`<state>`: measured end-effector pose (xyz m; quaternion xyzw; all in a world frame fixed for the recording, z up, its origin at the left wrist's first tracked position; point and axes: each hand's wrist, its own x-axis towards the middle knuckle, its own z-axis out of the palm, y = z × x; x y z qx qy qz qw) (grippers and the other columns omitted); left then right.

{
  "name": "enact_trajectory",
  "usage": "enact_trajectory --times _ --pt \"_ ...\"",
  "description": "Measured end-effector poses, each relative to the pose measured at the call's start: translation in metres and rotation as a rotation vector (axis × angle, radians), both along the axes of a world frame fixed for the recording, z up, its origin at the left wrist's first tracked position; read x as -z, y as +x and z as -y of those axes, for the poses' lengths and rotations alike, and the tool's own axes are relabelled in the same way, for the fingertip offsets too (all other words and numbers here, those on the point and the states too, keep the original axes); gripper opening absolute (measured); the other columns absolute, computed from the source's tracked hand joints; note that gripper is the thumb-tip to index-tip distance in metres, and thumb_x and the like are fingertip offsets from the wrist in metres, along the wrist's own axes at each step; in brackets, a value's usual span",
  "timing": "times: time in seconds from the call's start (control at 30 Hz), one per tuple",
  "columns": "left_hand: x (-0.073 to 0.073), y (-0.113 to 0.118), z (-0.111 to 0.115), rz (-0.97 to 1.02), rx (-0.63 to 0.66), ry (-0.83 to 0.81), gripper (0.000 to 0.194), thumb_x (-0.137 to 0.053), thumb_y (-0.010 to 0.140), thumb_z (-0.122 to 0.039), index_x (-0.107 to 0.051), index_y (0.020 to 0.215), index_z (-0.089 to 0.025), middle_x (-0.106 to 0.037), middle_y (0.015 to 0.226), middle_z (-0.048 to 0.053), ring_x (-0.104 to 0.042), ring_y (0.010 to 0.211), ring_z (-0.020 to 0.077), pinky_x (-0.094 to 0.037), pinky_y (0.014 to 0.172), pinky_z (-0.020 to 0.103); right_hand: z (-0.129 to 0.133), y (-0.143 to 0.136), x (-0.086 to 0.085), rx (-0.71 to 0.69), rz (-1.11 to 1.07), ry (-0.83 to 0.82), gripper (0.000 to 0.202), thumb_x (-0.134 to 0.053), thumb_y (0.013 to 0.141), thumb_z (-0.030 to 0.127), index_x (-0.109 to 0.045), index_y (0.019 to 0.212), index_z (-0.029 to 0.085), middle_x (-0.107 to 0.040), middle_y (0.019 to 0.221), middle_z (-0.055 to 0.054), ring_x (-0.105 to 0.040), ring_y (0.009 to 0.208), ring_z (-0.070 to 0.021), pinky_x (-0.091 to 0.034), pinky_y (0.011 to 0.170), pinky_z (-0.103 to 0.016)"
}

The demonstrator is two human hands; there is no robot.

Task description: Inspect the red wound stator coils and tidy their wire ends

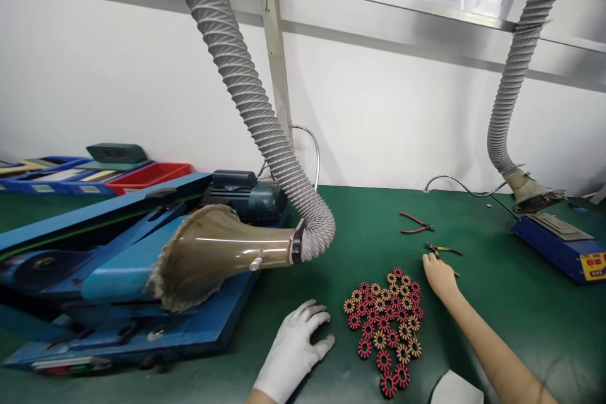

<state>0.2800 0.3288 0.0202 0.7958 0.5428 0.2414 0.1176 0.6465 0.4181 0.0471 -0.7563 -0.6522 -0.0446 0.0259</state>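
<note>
My left hand (296, 348), in a white glove, rests on the green table left of a cluster of small toothed rings (383, 323), some red and some tan. Its fingers are spread and hold nothing. My bare right hand (439, 273) is at the yellow-handled pliers (447, 249), beyond the rings' upper right side. The fingers are bent near the pliers' head, and whether they grip it is unclear. Red-handled cutters (416, 225) lie open farther back.
A blue belt machine (123, 271) with a funnel and grey hose (246, 88) fills the left. Bins (151, 175) stand behind it. At right, a second hose (514, 76) hangs over a blue box (558, 249). A white object (457, 390) lies at the front edge.
</note>
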Motion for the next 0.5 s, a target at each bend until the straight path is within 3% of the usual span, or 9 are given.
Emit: enact_trajectory --times 0.13,0.27,0.33,0.4,0.5 --pt "0.001 -0.002 0.000 0.008 0.024 0.005 0.022 -0.072 0.074 -0.028 -0.075 0.095 -0.026 -0.077 0.110 0.004 -0.064 0.116 0.0316 -0.053 0.098 0.046 0.043 0.016 -0.015 -0.045 -0.133 -0.084 0.020 -0.060 0.097 0.026 -0.063 0.114 0.015 -0.067 0.109 -0.007 -0.068 0.091 -0.0206 -0.058 0.078 -0.039" --pt "0.003 -0.004 -0.001 0.014 0.048 0.000 0.021 -0.070 0.077 -0.032 -0.075 0.096 -0.024 -0.077 0.109 0.005 -0.063 0.116 0.0321 -0.052 0.098 0.047 0.111 0.019 -0.038 -0.200 -0.334 -0.249 0.017 -0.060 0.097 0.021 -0.065 0.112 0.017 -0.069 0.109 -0.007 -0.067 0.094 -0.0196 -0.056 0.082 -0.038" --pt "0.003 -0.004 0.000 0.014 0.054 0.003 0.020 -0.070 0.077 -0.032 -0.074 0.095 -0.024 -0.077 0.108 0.005 -0.063 0.115 0.0319 -0.052 0.098 0.047 0.146 0.015 -0.050 -0.281 -0.411 -0.348 0.032 -0.073 0.084 0.018 -0.067 0.115 0.020 -0.068 0.117 -0.006 -0.066 0.099 -0.0201 -0.054 0.083 -0.033" --pt "0.002 -0.003 0.001 0.015 0.056 0.011 0.019 -0.069 0.078 -0.032 -0.074 0.095 -0.025 -0.077 0.108 0.005 -0.063 0.115 0.0320 -0.052 0.098 0.047 0.174 0.009 -0.057 -0.326 -0.445 -0.421 0.049 -0.081 0.074 0.016 -0.068 0.119 0.030 -0.065 0.127 -0.004 -0.059 0.117 -0.0193 -0.047 0.096 -0.026" --pt "0.001 -0.002 0.003 0.021 0.062 0.030 0.019 -0.068 0.079 -0.031 -0.074 0.095 -0.022 -0.076 0.109 0.007 -0.063 0.115 0.0337 -0.052 0.097 0.049 0.194 -0.002 -0.057 -0.364 -0.436 -0.496 0.059 -0.085 0.068 0.013 -0.068 0.120 0.035 -0.064 0.129 -0.004 -0.054 0.124 -0.0181 -0.040 0.102 -0.022"
